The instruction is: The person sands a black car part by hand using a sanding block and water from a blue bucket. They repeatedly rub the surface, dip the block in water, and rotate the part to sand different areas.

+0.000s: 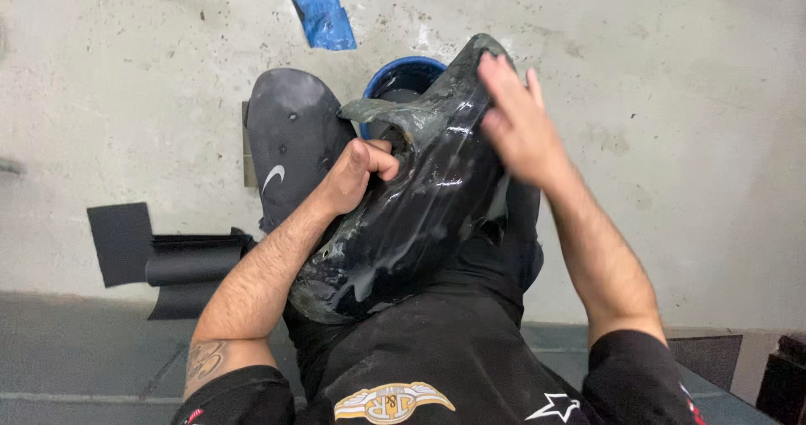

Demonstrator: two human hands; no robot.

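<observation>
A wet, glossy black curved panel rests on my lap and rises toward the floor ahead. My left hand grips the panel through an opening on its left side, fingers curled around the edge. My right hand lies flat on the panel's upper right surface, blurred by motion, fingers together. I cannot tell whether anything lies under its palm. Whitish wet streaks run down the panel.
A blue bucket stands on the concrete floor just behind the panel. My black shoe is to its left. Dark abrasive sheets and a rolled one lie at the left. A blue sheet lies farther away.
</observation>
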